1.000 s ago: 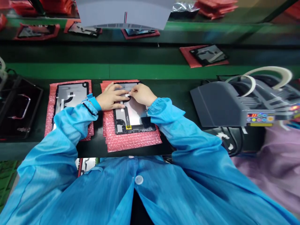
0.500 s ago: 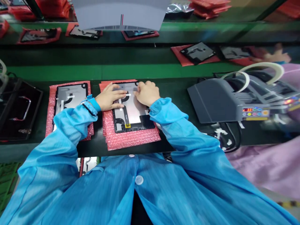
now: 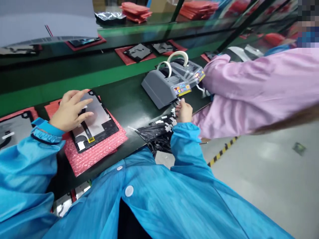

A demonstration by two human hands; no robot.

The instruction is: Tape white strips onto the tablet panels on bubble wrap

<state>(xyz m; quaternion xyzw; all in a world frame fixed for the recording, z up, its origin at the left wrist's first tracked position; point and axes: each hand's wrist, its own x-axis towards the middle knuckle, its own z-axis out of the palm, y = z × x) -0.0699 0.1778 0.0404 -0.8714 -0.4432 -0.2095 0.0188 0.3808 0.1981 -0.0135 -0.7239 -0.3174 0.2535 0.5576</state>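
My left hand [image 3: 71, 111] lies with spread fingers over the upper left part of a tablet display panel [image 3: 98, 116], silver-backed with a black border. Beneath the panel are pink bubble-wrap bags [image 3: 99, 154] on the dark bench. Off to the right, my right hand [image 3: 184, 112] is closed in a pinch at the front outlet of a grey tape dispenser [image 3: 158, 91]. A small white piece of tape [image 3: 178, 99] shows at its fingertips, partly hidden by them. A roll of white tape [image 3: 165, 68] sits on top of the dispenser.
Behind it stands a second dispenser [image 3: 190, 71]. Black strips with white scraps [image 3: 159, 129] hang at the bench edge. A co-worker's pink sleeve [image 3: 249, 86] is close on the right. Another panel [image 3: 15, 127] lies at left; a grey-white machine hood [image 3: 50, 20] overhangs the back.
My right hand has left the panel and moved right to the dispenser outlet, pinching there. My left hand stays over the panel, and the view has turned right.
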